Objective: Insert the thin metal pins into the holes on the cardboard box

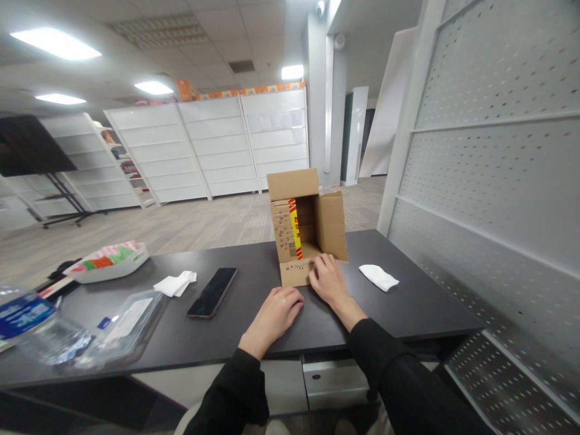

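Note:
A cardboard box point(308, 220) stands on the dark table with its opening toward me and its flaps folded outward. Red and yellow tape point(295, 232) runs down its left flap, which is dotted with small round marks. The lower flap point(292, 277) reaches toward me and bears a row of small dark spots. My right hand point(328, 278) rests over that flap's right end, fingers bent and drawn together; what lies under the fingertips is hidden. Just in front of the box, my left hand point(280, 309) lies on the table with curled fingers, nothing visible in it.
Left of my hands lie a black phone point(212, 293), white tissues point(175, 283), a clear plastic case point(129, 326) and a water bottle point(34, 323). A white basket point(109, 269) holds colourful packets. Another tissue point(379, 277) lies right, near a perforated metal panel point(489, 151).

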`<state>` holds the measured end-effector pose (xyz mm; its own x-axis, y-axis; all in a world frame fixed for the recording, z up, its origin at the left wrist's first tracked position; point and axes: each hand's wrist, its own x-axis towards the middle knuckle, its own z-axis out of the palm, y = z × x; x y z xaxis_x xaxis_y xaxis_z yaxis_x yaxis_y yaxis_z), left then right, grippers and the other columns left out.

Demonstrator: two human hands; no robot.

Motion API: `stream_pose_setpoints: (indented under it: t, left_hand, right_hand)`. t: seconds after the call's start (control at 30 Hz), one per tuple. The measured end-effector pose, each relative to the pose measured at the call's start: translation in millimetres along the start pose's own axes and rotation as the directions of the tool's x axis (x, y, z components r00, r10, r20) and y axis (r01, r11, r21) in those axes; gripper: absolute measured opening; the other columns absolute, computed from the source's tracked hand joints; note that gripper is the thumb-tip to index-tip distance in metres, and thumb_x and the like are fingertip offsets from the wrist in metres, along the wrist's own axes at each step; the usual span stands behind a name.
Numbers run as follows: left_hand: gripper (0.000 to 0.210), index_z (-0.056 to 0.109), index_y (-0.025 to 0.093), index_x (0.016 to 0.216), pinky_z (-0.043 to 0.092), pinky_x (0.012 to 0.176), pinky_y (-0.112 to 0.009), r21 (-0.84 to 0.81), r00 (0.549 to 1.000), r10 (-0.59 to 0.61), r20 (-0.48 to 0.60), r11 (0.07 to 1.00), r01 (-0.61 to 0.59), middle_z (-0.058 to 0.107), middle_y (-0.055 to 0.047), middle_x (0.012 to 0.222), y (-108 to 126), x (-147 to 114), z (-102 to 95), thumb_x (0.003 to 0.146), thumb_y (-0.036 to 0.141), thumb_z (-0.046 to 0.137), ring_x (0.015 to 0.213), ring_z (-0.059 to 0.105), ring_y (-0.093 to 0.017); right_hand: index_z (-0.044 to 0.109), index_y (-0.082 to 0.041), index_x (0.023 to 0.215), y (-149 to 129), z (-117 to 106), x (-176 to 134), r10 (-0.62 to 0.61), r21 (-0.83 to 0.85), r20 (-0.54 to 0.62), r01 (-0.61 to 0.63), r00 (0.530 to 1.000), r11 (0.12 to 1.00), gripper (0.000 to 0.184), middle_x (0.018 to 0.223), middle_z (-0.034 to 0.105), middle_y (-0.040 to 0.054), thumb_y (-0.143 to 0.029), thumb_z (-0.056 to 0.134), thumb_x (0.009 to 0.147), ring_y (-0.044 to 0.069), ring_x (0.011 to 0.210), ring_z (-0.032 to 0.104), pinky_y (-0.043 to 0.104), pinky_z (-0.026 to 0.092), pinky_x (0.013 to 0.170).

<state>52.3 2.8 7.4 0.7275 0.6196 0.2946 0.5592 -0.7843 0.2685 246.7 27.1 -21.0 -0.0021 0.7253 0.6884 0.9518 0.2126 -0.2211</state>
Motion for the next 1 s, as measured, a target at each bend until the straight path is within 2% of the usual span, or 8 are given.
stream_pose_setpoints:
  t: [0.23, 0.33, 0.47, 0.57, 0.73, 1.0]
  left_hand:
    - [0.012, 0.063, 0.021, 0.095, 0.041, 0.090, -0.032, 0.010, 0.999, -0.041, -0.025, 0.999, 0.042, 0.067, -0.002, 0.099, 5.1, 3.2, -7.3, 0.091, 0.024, 0.051, 0.098, 0.060, -0.017]
    - [0.015, 0.064, 0.021, 0.094, 0.042, 0.086, -0.034, 0.093, 0.987, -0.153, -0.055, 0.983, 0.158, 0.067, -0.004, 0.101, 6.5, 12.0, -13.9, 0.091, 0.028, 0.051, 0.098, 0.060, -0.020]
    - [0.017, 0.064, 0.020, 0.099, 0.041, 0.086, -0.034, 0.154, 0.938, -0.331, -0.098, 0.926, 0.343, 0.065, -0.006, 0.106, 5.3, 30.5, -20.1, 0.090, 0.028, 0.051, 0.103, 0.058, -0.022]
    - [0.022, 0.062, 0.021, 0.107, 0.041, 0.088, -0.034, 0.166, 0.907, -0.407, -0.107, 0.892, 0.420, 0.064, -0.007, 0.110, 3.8, 44.5, -20.6, 0.089, 0.030, 0.052, 0.106, 0.057, -0.022]
    - [0.026, 0.059, 0.021, 0.112, 0.040, 0.090, -0.036, 0.196, 0.884, -0.451, -0.122, 0.862, 0.467, 0.061, -0.009, 0.114, 2.6, 59.7, -14.8, 0.089, 0.030, 0.052, 0.108, 0.056, -0.024]
    - [0.024, 0.059, 0.021, 0.109, 0.041, 0.089, -0.039, 0.225, 0.873, -0.474, -0.117, 0.843, 0.488, 0.062, -0.009, 0.112, 0.8, 66.0, -7.9, 0.087, 0.028, 0.052, 0.106, 0.057, -0.026]
  right_hand:
    - [0.059, -0.018, 0.092, -0.9, -0.6, 0.3, -0.003, 0.001, -0.013, 0.003, 1.000, 1.000, 0.016, 0.093, 0.058, 0.0089, -0.013, 0.049, 0.082, 0.025, 0.093, 0.047, 0.036, 0.036, 0.082]
    - [0.059, -0.018, 0.092, -0.7, -0.3, 0.2, -0.008, 0.002, -0.015, 0.008, 1.000, 1.000, 0.015, 0.093, 0.058, 0.0089, -0.013, 0.049, 0.082, 0.025, 0.093, 0.047, 0.036, 0.036, 0.081]
    - [0.059, -0.018, 0.092, -0.2, -0.1, 0.3, -0.010, 0.012, -0.016, 0.010, 1.000, 1.000, 0.014, 0.093, 0.058, 0.0089, -0.014, 0.049, 0.083, 0.025, 0.093, 0.047, 0.035, 0.036, 0.081]
    - [0.059, -0.018, 0.092, -0.2, -0.5, 0.4, -0.010, 0.012, -0.016, 0.011, 1.000, 1.000, 0.015, 0.093, 0.058, 0.0089, -0.014, 0.049, 0.083, 0.025, 0.093, 0.047, 0.035, 0.036, 0.081]
    - [0.059, -0.018, 0.092, -1.4, -2.8, 0.2, -0.011, 0.013, -0.011, 0.012, 1.000, 1.000, 0.014, 0.093, 0.059, 0.0092, -0.014, 0.048, 0.083, 0.025, 0.092, 0.048, 0.036, 0.036, 0.080]
    - [0.059, -0.018, 0.092, -2.5, -5.0, 1.5, 0.000, -0.006, 0.005, 0.000, 1.000, 1.000, 0.014, 0.093, 0.059, 0.0092, -0.014, 0.048, 0.083, 0.025, 0.091, 0.047, 0.035, 0.036, 0.079]
